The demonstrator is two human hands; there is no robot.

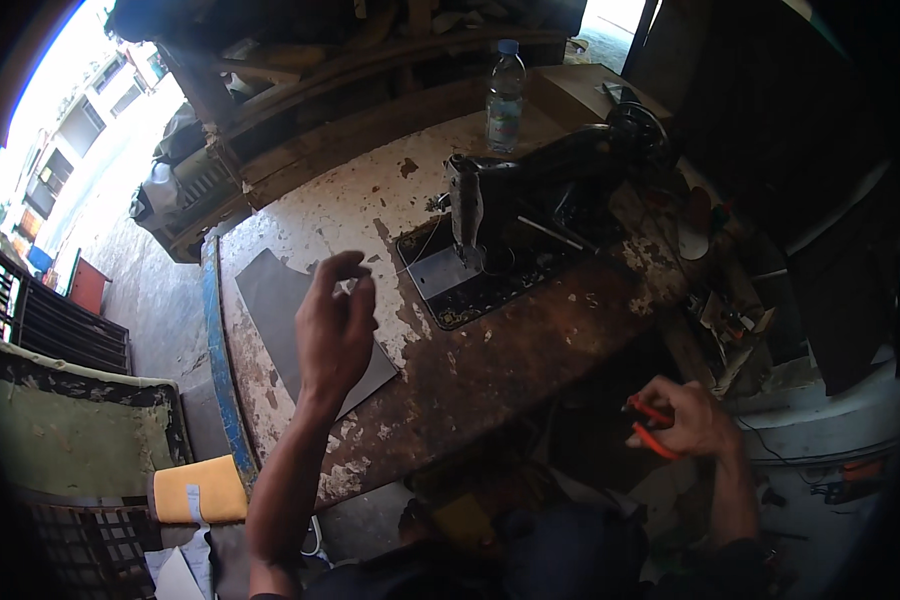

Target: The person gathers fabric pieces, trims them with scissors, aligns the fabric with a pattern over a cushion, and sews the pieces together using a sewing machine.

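My left hand point(338, 325) is raised over a flat grey piece of sheet material point(270, 285) on the worn table. Its fingers are bent but apart, with a gap between thumb and forefinger and nothing visible in them. At the lower right, off the table's front edge, my right hand point(695, 418) is closed around a tool with red-orange handles point(656, 442). The fingers hide much of it, so I cannot tell whether it is scissors or pliers. A black sewing machine point(467, 210) stands beyond and between my hands, its needle end toward the left.
The table point(530, 370) has peeling paint and a blue left edge point(216, 340). Behind the sewing machine stands a clear bottle with a blue cap point(505, 100). A yellow pad point(200, 490) lies at lower left. Small clutter point(735, 320) sits right of the table.
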